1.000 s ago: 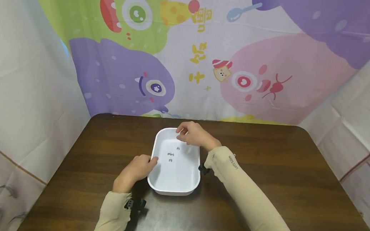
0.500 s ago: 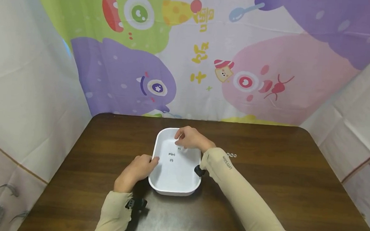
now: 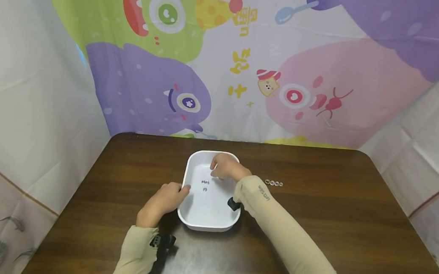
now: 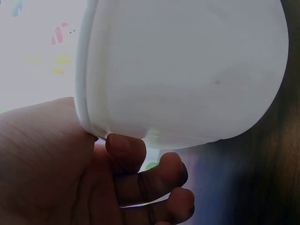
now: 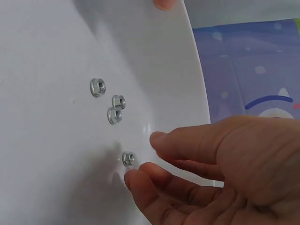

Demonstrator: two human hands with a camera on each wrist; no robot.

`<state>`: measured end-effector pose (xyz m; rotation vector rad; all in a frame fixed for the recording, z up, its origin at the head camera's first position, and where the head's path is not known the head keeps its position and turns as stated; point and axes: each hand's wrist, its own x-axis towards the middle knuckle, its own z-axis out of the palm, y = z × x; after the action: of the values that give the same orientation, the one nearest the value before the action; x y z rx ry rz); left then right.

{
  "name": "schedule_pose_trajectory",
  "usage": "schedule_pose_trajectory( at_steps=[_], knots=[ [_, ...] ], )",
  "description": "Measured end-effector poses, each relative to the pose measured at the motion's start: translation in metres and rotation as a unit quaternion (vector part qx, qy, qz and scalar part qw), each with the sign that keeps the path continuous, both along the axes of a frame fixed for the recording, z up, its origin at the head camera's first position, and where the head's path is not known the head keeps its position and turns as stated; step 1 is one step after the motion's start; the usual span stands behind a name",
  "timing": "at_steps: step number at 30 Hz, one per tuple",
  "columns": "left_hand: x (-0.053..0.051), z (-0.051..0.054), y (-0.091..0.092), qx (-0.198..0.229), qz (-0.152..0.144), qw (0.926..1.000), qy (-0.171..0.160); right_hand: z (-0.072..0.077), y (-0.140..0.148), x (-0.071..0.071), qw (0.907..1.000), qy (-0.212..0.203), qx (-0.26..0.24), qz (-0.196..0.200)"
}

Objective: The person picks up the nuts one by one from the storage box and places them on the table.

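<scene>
Hanging behind everything, one printed cloth point(image 3: 244, 49), with green, purple and pink cartoon creatures and yellow lettering. One worktop point(image 3: 324, 229), dark brown, wood-grained. Two beige sleeves point(image 3: 287, 229), covering the forearms, the right one lettered near the cuff. One white tray point(image 3: 210, 213), rectangular with rounded corners, standing on the worktop between the arms. Two hands: the left hand point(image 3: 165, 199) grasping the tray's left side, thumb over the rim and the other fingers outside the wall; the right hand point(image 3: 228, 166) lowered into the far right part of the tray, thumb and fingertips apart, with nothing held between them. Two black devices point(image 3: 166, 241), one at each wrist. One row of small shiny pieces point(image 3: 274, 183), on the worktop to the right of the tray, too small to identify. Four silver flanged nuts, on the tray floor: two point(image 5: 116, 108) set together, touching; one point(image 5: 98, 87) near that pair, on the side toward the person; one point(image 5: 128, 158) just beside the right hand's fingertips, contact not determinable.
</scene>
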<state>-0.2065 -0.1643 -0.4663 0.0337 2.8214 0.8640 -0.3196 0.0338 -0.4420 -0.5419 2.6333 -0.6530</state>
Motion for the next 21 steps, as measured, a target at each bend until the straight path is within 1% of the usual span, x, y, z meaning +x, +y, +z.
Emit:
schedule_pose_trajectory(
  at_steps=[5, 11, 15, 17, 21],
  knots=[
    [-0.001, -0.001, 0.000, 0.003, -0.001, 1.0000, -0.007, -0.002, -0.005, -0.001, 0.9999, 0.003, 0.015, -0.003],
    [-0.001, -0.001, 0.000, 0.003, -0.001, 1.0000, -0.005, -0.005, -0.009, -0.003, 0.9994, 0.019, 0.028, 0.009],
    [0.000, 0.000, 0.000, 0.004, -0.002, 1.0000, -0.005, -0.008, -0.009, -0.002, 0.9996, 0.018, 0.023, 0.005],
    [0.000, 0.000, 0.000, 0.007, -0.002, 0.9999, -0.010, -0.009, -0.009, -0.001, 0.9997, 0.017, 0.019, 0.004],
    [0.000, 0.000, 0.000, 0.008, -0.002, 0.9998, -0.015, -0.011, -0.010, 0.000, 0.9996, 0.017, 0.023, 0.004]
  ],
)
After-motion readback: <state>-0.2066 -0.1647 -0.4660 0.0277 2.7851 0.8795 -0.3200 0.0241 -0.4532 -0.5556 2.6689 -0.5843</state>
